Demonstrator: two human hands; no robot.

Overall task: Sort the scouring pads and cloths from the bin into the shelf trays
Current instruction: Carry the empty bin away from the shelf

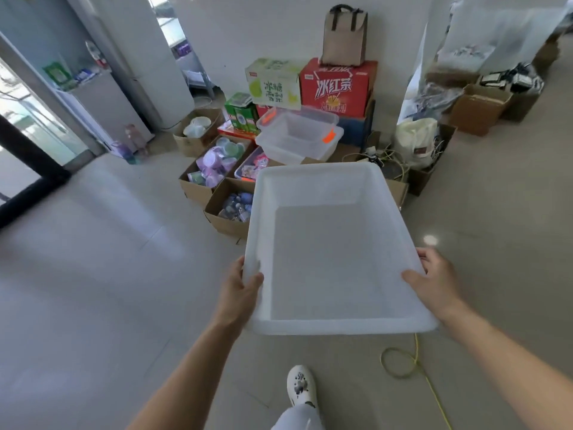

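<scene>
A: Status? Big stuff first.
B: Tiled floor [93,274], open on the left. The bin [341,329] is off the ground, carried in front of the body, roughly level, far end toward the cardboard boxes [229,225]. Inside looks bare, no pads or cloths visible. Can't pick out any shelf trays for them.
A: Ahead?
B: Red carton [338,85] against the wall, clear tubs [297,141] stacked just in front of it, open boxes of small goods below.
A: Grip?
B: Left hand [242,287] wraps the left rim by the near corner, thumb on top. Right hand [434,280] clamps the right rim, thumb inside the wall, fingers outside. Both are at the near end only.
A: Risks?
B: My read: the far end is unsupported, so a slack wrist could let it dip into the boxes. The bin hides the floor directly ahead. Yellow cable [403,364] loops just beside the shoe [300,386], to its right, and a step that way could snag it. The rim looks slick, so the hold might slide.
</scene>
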